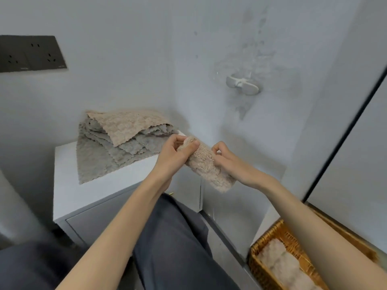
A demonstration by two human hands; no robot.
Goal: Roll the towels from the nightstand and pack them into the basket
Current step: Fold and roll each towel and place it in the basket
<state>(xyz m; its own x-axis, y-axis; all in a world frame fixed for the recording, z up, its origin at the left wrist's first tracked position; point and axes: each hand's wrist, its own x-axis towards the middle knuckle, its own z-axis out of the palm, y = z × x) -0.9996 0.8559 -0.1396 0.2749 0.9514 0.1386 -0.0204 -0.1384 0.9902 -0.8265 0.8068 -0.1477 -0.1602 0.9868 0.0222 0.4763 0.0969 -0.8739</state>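
Step in hand: rolling one towel in the air, above the lap and in front of the nightstand [69, 191].
Rolled towel [206, 165]: beige, fluffy, already in a tube shape, held tilted from upper left to lower right; it touches no surface.
Left hand [178, 153]: fingers and thumb are curled around the upper end of the roll and grip it.
Right hand [230, 162]: it holds the lower part of the roll from the side, with the fingertips bent onto the cloth.
Towel stack [119, 143]: several flat grey and beige towels with wavy edges lie on the nightstand; the lowest one hangs a little over the front edge.
Wicker basket [259, 260]: it stands low on the right, well apart from the hands; at least one pale rolled towel [287, 266] is already inside.
Progress: my judgement is early to middle, because much of the stack is not yet rolled.
Risk 1: the roll can open again if one hand lets go before the loose edge is tucked.
Risk 2: the way down to the basket is long, so a soft grip may let the roll sag or unwind.
Risk 3: a loose roll takes more place, and then fewer towels fit.
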